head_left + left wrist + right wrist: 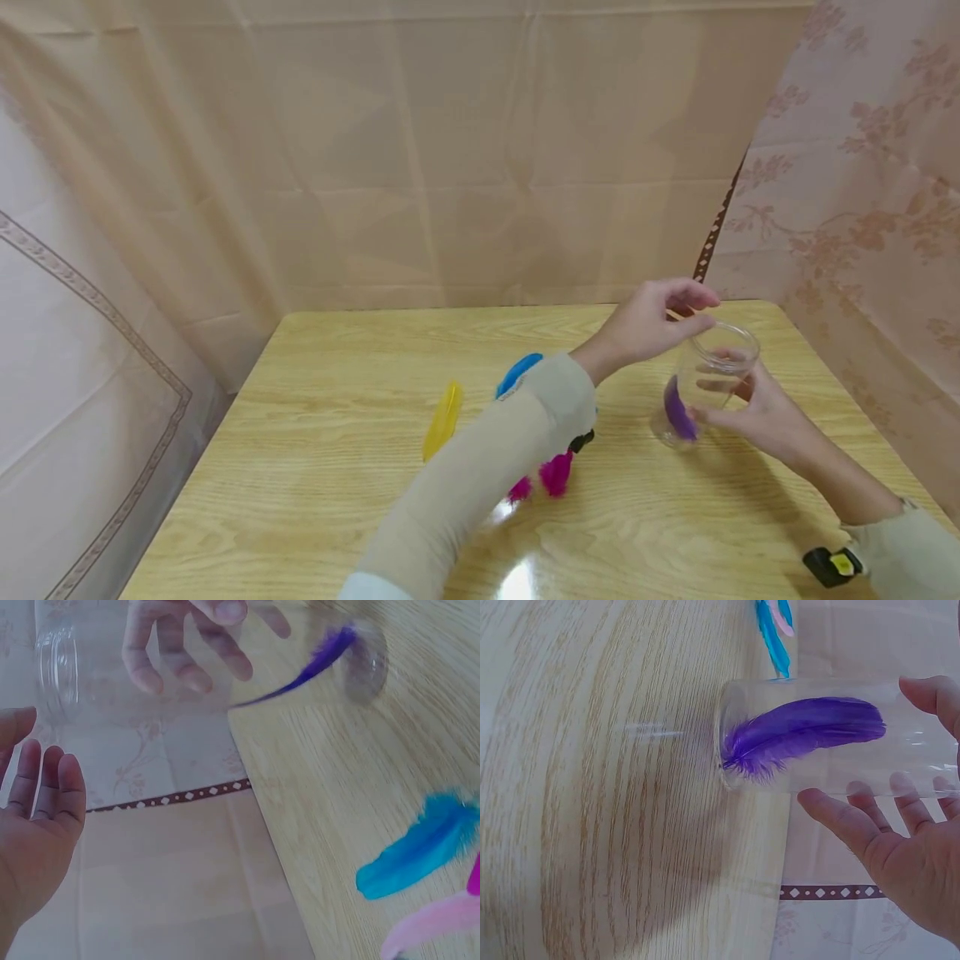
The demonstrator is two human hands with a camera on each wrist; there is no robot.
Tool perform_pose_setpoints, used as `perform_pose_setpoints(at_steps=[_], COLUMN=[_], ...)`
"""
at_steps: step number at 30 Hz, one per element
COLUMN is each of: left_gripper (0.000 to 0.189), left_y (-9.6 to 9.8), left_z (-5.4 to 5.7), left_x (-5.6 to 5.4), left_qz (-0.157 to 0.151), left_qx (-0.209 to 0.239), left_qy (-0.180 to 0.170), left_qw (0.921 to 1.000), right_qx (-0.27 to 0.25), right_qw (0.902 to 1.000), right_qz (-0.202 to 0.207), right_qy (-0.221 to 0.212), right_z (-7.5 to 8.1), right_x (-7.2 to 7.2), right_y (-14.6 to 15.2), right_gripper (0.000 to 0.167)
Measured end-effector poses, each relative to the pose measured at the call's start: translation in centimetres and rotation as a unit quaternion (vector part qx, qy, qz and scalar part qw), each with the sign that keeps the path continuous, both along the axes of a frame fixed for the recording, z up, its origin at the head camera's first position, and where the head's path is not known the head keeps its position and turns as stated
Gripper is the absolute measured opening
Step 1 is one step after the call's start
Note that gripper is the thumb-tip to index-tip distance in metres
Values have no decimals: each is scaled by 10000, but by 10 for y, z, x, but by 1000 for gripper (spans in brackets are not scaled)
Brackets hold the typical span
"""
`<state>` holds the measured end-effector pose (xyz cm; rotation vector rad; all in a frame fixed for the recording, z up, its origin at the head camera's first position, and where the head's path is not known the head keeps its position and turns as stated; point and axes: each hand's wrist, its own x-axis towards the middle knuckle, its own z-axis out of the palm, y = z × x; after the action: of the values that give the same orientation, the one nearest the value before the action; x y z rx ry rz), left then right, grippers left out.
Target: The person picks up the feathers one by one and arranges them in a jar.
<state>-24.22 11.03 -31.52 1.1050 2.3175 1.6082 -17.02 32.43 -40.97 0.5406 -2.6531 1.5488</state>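
Note:
A tall clear jar [693,367] stands at the right side of the table, leaning slightly, with its mouth uncovered. Inside, low against the wall, is a purple feather [810,731]. My right hand [765,408] holds the jar from the right, thumb in front and fingers around the far side. Beside the rim is my left hand [660,317], its fingers loosely bent and nothing in them; the left wrist view shows its palm near the mouth of the jar. A blue feather [420,847] and a pink feather [435,922] lie on the table, partly hidden by my left sleeve in the head view.
The wooden table [300,400] carries a yellow feather [442,421] left of my left forearm. Magenta feathers [557,473] show beside that sleeve. A beige curtain [465,167] hangs behind the far edge, and a flowered cloth [885,208] hangs on the right.

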Motion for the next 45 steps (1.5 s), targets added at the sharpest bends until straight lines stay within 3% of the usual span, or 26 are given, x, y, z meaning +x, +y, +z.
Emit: perform_pose_setpoints(at_steps=[13, 21, 26, 30, 34, 39, 45], left_gripper=[24, 29, 40, 48, 51, 50, 50], left_y=[-28, -46, -52, -54, -54, -51, -54], left_z=[-11, -30, -46, -60, -77, -92, -105], left_x=[-11, -16, -13, -9, -6, -3, -5], left_qz=[210, 864, 942, 859, 1009, 1283, 1351], left_qx=[-51, -633, -1729, -2746, -3409, -3754, -3858], left_qy=[-154, -489, -649, -352, -234, -338, -214], left_qw=[9996, 9930, 9783, 9571, 9344, 9173, 9124], right_qx=[64, 29, -48, -44, -12, -78, -215], right_qw=[9999, 9999, 9999, 9998, 9997, 9995, 9989], right_qz=[-89, -71, -113, -187, -229, -256, -310], right_qy=[-82, -82, -117, -83, -92, -179, -287], right_z=[-1, -3, -4, -6, -10, -17, -17], right_x=[3, 5, 8, 8, 8, 7, 3], right_y=[5, 6, 6, 6, 4, 2, -4], right_gripper=[83, 82, 79, 78, 80, 81, 79])
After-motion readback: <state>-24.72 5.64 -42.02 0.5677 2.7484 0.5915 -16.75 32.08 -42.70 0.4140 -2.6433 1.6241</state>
